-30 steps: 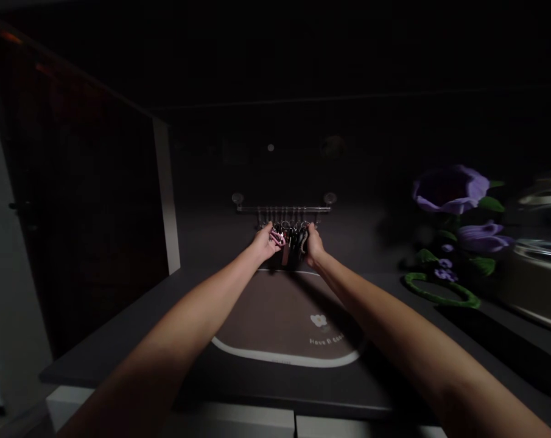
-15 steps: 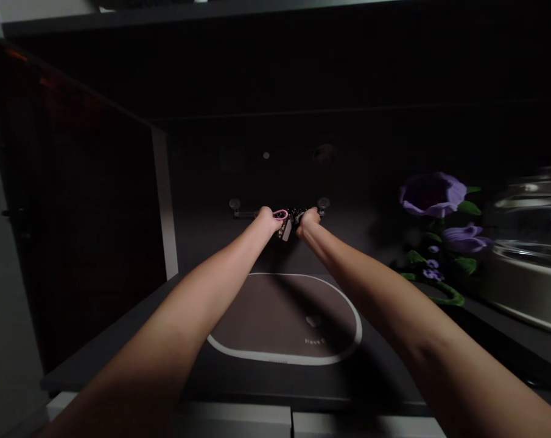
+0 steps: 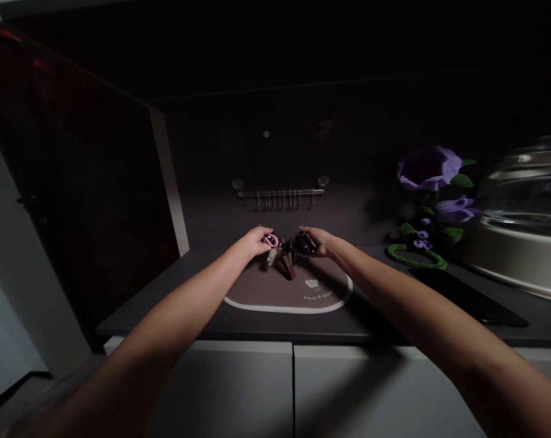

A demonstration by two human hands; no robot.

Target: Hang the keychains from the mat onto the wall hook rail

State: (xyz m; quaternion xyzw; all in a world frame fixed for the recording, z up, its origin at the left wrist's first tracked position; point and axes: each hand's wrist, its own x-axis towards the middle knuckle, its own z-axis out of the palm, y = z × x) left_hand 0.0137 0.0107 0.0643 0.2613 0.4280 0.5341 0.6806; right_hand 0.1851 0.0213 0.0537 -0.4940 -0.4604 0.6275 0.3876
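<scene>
My left hand point(image 3: 259, 239) is closed on a pink loop point(image 3: 271, 241), like a strap or cord. A small pale charm point(image 3: 272, 257) dangles beneath it. My right hand point(image 3: 318, 240) is closed round a dark, shiny bundle point(image 3: 305, 243) whose kind is too dim to name. Between the hands hangs a dark red strip or tag point(image 3: 288, 266), among small blurred pieces. Both hands are over the brown mat point(image 3: 275, 295), below and in front of the clear rail point(image 3: 282, 193) with several hooks on the back wall.
Purple artificial flowers point(image 3: 433, 168) and a green ring point(image 3: 414, 258) stand at the right, near a flat black object point(image 3: 467, 297). A large cream appliance with a clear cover point(image 3: 522, 249) is beyond them. White cabinet fronts point(image 3: 224, 383) lie below the dark countertop point(image 3: 202, 322).
Both hands have come down and away from the rail with their bundles, and have moved apart. The hooks on the rail now show. The view has shifted, revealing more of the cabinet fronts.
</scene>
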